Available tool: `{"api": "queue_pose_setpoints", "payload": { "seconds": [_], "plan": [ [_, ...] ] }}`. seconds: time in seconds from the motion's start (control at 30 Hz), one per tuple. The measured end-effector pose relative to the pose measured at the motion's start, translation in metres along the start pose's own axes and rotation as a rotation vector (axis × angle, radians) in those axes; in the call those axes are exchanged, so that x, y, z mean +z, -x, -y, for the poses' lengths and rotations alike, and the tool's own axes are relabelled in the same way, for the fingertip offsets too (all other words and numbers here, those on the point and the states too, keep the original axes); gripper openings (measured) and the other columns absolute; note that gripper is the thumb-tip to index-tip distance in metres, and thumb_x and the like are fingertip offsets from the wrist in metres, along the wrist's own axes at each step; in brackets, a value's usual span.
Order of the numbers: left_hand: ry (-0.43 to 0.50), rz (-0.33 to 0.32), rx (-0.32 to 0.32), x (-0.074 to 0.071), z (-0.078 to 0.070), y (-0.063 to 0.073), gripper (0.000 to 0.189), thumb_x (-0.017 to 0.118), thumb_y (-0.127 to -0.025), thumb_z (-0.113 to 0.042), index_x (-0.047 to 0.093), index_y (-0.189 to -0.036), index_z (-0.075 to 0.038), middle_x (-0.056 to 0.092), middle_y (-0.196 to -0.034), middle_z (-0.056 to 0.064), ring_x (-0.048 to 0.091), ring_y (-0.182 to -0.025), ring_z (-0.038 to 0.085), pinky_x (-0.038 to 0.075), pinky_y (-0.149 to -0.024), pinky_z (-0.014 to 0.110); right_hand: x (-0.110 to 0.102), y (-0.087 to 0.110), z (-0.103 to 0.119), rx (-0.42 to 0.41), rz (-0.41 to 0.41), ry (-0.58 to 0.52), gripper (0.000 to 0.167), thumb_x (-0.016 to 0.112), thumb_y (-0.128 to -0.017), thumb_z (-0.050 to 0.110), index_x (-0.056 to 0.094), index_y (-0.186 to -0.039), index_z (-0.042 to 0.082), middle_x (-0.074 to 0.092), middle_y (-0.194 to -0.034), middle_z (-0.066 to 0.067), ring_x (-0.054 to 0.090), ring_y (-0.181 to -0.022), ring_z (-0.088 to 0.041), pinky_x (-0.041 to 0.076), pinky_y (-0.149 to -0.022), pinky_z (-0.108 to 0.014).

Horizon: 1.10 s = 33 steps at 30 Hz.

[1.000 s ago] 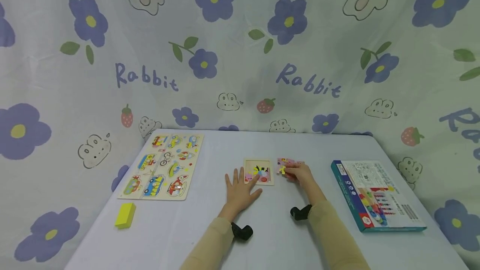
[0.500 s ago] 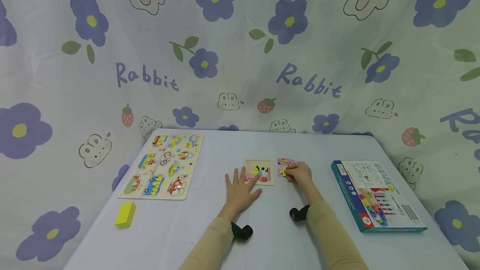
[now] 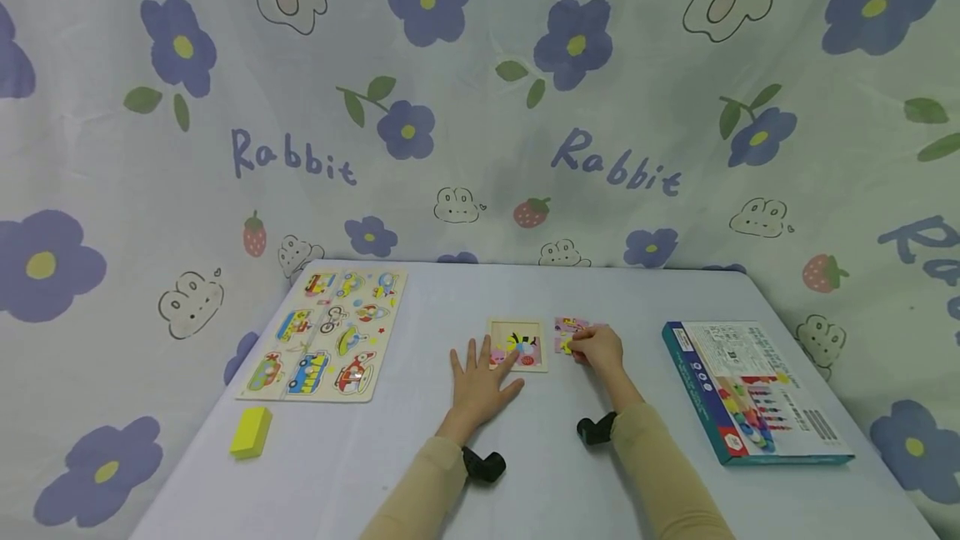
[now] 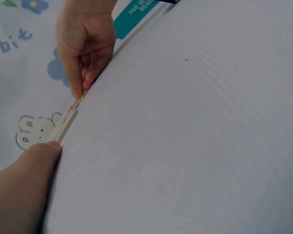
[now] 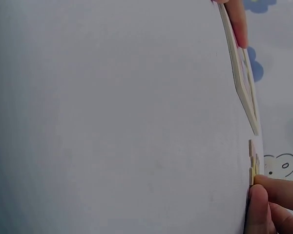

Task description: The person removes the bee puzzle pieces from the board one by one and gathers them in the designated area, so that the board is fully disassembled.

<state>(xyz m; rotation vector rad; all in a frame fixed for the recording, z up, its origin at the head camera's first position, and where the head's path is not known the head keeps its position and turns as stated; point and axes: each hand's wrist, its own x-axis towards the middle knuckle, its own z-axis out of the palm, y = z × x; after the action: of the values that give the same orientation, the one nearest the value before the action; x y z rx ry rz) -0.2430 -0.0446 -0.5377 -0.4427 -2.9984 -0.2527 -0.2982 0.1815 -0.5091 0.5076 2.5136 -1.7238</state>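
My left hand [image 3: 480, 394] lies with spread, straight fingers, its index finger resting on a small square wooden puzzle tray [image 3: 517, 321]. Several coloured jigsaw pieces fill part of that tray. Just right of it, my right hand [image 3: 602, 352] pinches a yellow puzzle piece [image 3: 566, 346] between thumb and fingertips, low against other pink pieces [image 3: 567, 324] on the table. In the right wrist view, the fingertips [image 5: 263, 183] are at the edge of thin wooden pieces [image 5: 251, 147], seen nearly edge-on. My right fingers hide part of the loose pieces.
A wooden vehicle puzzle board [image 3: 360, 386] lies at the left of the white table, with a yellow block [image 3: 251, 432] in front of it. A flat blue-edged box [image 3: 757, 398] lies at the right. A printed curtain [image 3: 480, 148] hangs behind.
My right hand has brought the yellow piece down against the loose pieces, so less of it shows, and the right wrist has shifted slightly left. My left hand has stayed put.
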Motion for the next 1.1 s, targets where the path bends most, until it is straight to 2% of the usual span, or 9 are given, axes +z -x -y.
{"api": "queue_pose_setpoints", "payload": {
  "seconds": [0.33,0.53,0.73,0.97,1.1],
  "plan": [
    [0.018,-0.034,0.015,0.002,0.000,0.001,0.056,0.040,-0.088,-0.063,0.040,-0.138,-0.038,0.026,-0.149,0.018,0.019,-0.136,0.044,0.008,-0.102,0.068,0.005,-0.002,-0.003,-0.037,0.006,-0.005,0.019,0.070,-0.077,0.004,0.065,-0.093,-0.004,0.061,-0.066,-0.005,0.055,-0.049,-0.008,0.048,-0.046,-0.020],
    [0.024,-0.027,0.010,0.002,0.000,0.001,0.057,0.039,-0.088,-0.063,0.040,-0.139,-0.038,0.025,-0.150,0.017,0.018,-0.136,0.044,0.007,-0.102,0.068,0.018,0.001,0.005,-0.116,0.062,-0.025,0.021,0.069,-0.079,0.004,0.064,-0.097,-0.004,0.060,-0.066,-0.004,0.054,-0.050,-0.009,0.046,-0.046,-0.020],
    [0.020,-0.005,-0.002,0.003,0.001,-0.001,0.057,0.036,-0.088,-0.064,0.037,-0.140,-0.040,0.022,-0.151,0.016,0.015,-0.137,0.042,0.004,-0.102,0.067,0.038,0.006,0.020,-0.183,0.138,0.030,0.022,0.069,-0.081,0.006,0.065,-0.101,-0.002,0.060,-0.072,-0.006,0.054,-0.052,-0.009,0.046,-0.048,-0.020],
    [0.015,-0.007,-0.002,0.006,0.002,-0.002,0.057,0.036,-0.088,-0.065,0.037,-0.140,-0.040,0.023,-0.151,0.015,0.016,-0.137,0.042,0.004,-0.102,0.068,0.055,0.014,0.032,-0.233,0.202,0.057,0.023,0.068,-0.081,0.005,0.064,-0.101,-0.003,0.062,-0.072,-0.007,0.054,-0.052,-0.011,0.045,-0.047,-0.022],
    [0.005,-0.006,0.000,0.007,0.002,-0.002,0.058,0.036,-0.088,-0.065,0.037,-0.140,-0.040,0.022,-0.151,0.015,0.016,-0.137,0.041,0.004,-0.102,0.068,0.061,0.014,0.035,-0.226,0.230,0.046,0.022,0.069,-0.080,0.004,0.065,-0.100,-0.002,0.061,-0.070,-0.006,0.052,-0.048,-0.010,0.042,-0.044,-0.021]
  ]
}}
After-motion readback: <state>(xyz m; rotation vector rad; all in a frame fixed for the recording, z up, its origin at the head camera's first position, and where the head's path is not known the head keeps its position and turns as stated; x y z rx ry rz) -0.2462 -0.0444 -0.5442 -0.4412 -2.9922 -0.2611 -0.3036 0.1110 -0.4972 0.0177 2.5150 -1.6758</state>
